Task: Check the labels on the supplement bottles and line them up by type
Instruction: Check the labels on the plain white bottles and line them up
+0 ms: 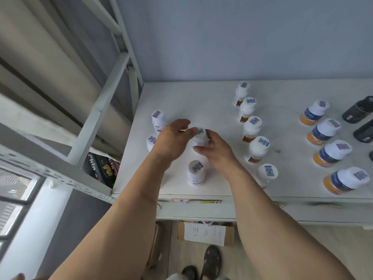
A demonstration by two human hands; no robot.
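The white bottle [198,139] stands mid-table [212,106], the right hand [214,147] curled round its body, the left hand [173,136] loosely open beside its cap. It looks light, rigid and smooth; gripping its labelled waist seems safest.

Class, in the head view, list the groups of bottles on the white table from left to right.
Plain white bottles, one gripped by the right hand with the left hand beside it → brown-labelled bottles → orange-based bottles → dark bottles.
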